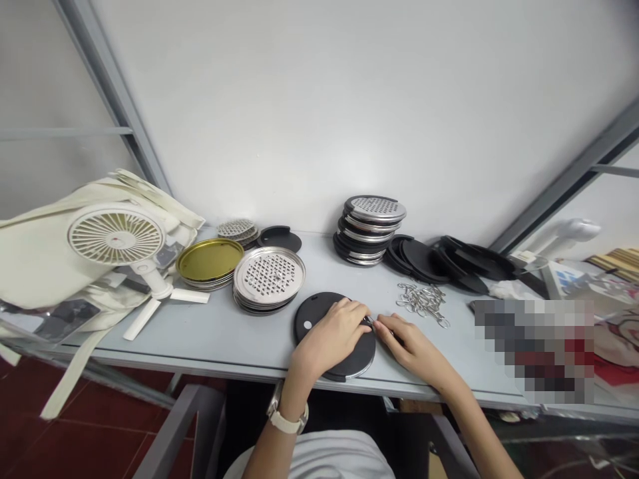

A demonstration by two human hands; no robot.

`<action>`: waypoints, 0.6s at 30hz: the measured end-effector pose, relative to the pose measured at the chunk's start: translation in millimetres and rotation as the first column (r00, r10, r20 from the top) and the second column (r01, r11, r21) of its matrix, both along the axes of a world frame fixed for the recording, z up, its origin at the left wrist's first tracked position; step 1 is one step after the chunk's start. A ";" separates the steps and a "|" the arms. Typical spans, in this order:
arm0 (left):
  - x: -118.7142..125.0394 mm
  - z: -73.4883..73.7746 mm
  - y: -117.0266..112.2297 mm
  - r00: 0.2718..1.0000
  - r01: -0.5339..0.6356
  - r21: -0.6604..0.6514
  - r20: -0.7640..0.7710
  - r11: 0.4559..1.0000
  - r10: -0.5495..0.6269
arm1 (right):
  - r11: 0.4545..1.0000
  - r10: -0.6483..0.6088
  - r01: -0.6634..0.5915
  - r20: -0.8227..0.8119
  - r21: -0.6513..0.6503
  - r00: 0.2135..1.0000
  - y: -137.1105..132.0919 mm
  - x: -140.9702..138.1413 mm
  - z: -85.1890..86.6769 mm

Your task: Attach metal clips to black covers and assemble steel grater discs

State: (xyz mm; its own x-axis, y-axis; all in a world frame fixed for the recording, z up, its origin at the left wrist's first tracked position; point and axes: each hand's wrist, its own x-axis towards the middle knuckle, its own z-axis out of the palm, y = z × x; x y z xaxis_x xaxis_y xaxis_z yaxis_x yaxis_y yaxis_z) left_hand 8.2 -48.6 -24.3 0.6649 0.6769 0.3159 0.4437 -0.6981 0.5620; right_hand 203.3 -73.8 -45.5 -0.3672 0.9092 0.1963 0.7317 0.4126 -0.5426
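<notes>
A round black disc (357, 359) with a white dot and a thin silver lower edge lies on the table before me. My left hand (332, 336) rests across its top, fingers curled toward its right side. A small metal ring clip (370, 321) shows at that right edge, partly covered by fingertips. My right hand (412, 347) pinches it from the right. Just beyond that hand lies a loose pile of similar wire ring clips (423, 301). Left of the disc, a stack of round metal grater plates (269, 276) sits close by.
Gold and silver round plates (210, 259) are stacked at left, beside a white fan (117, 236) and cream bag (40, 259). Near the wall (319, 100) stands a stack of graters in black holders (372, 229). Black holders (449, 263) lie right of it.
</notes>
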 end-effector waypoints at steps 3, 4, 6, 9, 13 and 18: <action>-0.1 -0.1 -0.1 1.000 0.003 0.001 0.006 1.000 -0.003 | 1.000 0.007 -0.007 -0.002 -0.002 1.000 -0.1 -0.4 1.4; -0.1 -0.1 -0.2 1.000 0.003 0.002 0.007 1.000 -0.003 | 1.000 0.009 -0.009 -0.002 -0.002 1.000 -0.2 -0.4 1.8; -0.1 0.0 -0.3 1.000 0.001 0.001 0.006 1.000 -0.001 | 1.000 0.010 -0.010 -0.003 -0.003 1.000 -0.5 -0.5 2.3; -0.1 0.3 -0.6 1.000 -0.002 -0.004 0.005 1.000 0.002 | 1.000 0.009 -0.009 -0.013 -0.006 1.000 -1.0 -0.2 2.2; -0.6 0.6 -0.8 1.000 -0.001 0.000 0.001 1.000 0.001 | 1.000 0.014 -0.015 -0.016 -0.008 1.000 -1.5 0.5 1.9; -0.9 0.5 -0.7 1.000 -0.003 0.013 0.000 1.000 0.003 | 1.000 0.013 -0.013 0.006 -0.001 1.000 -1.5 2.3 0.6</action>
State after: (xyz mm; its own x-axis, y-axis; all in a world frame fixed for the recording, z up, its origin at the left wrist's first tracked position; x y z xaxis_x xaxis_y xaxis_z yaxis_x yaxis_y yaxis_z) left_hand 7.3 -49.2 -23.7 0.6628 0.6748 0.3246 0.4461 -0.7040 0.5527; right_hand 205.6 -75.4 -45.0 -0.3797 0.9048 0.1930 0.7294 0.4211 -0.5391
